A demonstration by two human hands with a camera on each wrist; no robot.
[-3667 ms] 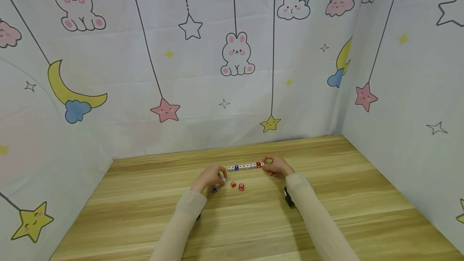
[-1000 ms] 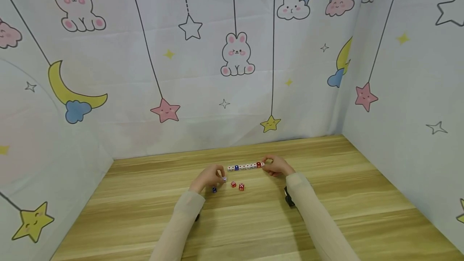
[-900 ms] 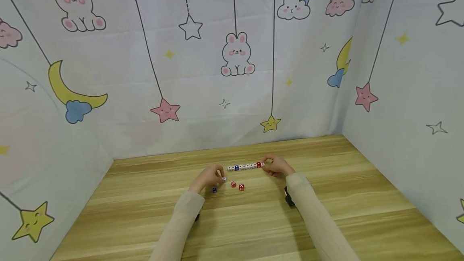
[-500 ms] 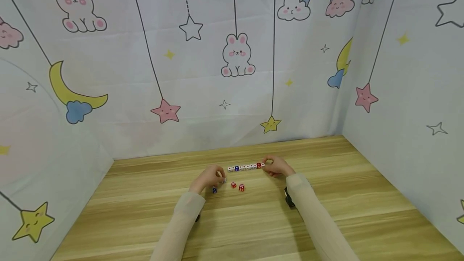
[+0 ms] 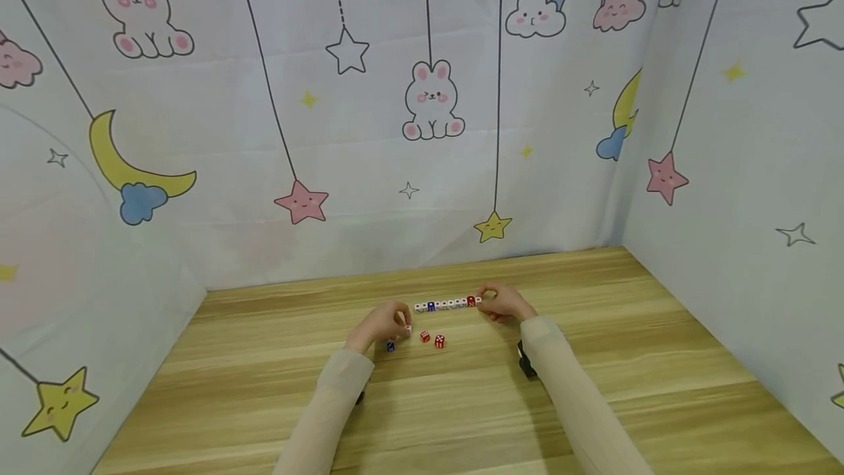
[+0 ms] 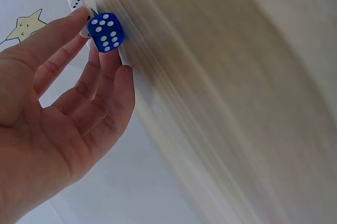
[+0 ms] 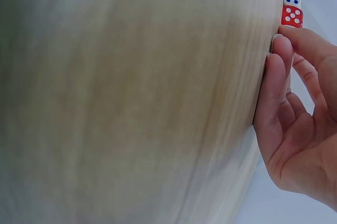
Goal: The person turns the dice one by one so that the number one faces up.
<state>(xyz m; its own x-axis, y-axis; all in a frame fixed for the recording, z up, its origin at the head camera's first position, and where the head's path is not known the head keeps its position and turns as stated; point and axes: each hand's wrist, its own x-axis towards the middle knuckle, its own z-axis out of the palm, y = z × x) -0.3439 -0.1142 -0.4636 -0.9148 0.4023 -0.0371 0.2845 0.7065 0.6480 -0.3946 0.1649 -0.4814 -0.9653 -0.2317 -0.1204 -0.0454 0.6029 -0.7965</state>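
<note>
My left hand (image 5: 381,321) pinches a white die (image 5: 408,329) between thumb and fingertips, in front of the row's left end. In the left wrist view a loose blue die (image 6: 106,32) overlaps those fingertips and partly hides the white die. A straight row of dice (image 5: 445,305) runs across the table, mostly white, with one blue die (image 5: 431,306) and one red die (image 5: 471,301). At its right end my right hand (image 5: 502,303) holds the last white die (image 5: 478,300) at its fingertips. From the right wrist, that die is hidden behind the fingers beside the red die (image 7: 292,17).
Two loose red dice, a smaller one (image 5: 425,336) and a larger one (image 5: 439,341), lie in front of the row. The wood-grain table (image 5: 461,416) meets a printed cloth wall (image 5: 369,240) behind and on both sides.
The white die in my left fingertips has turned and now shows a face with a red dot. My right hand and the row stay where they were.
</note>
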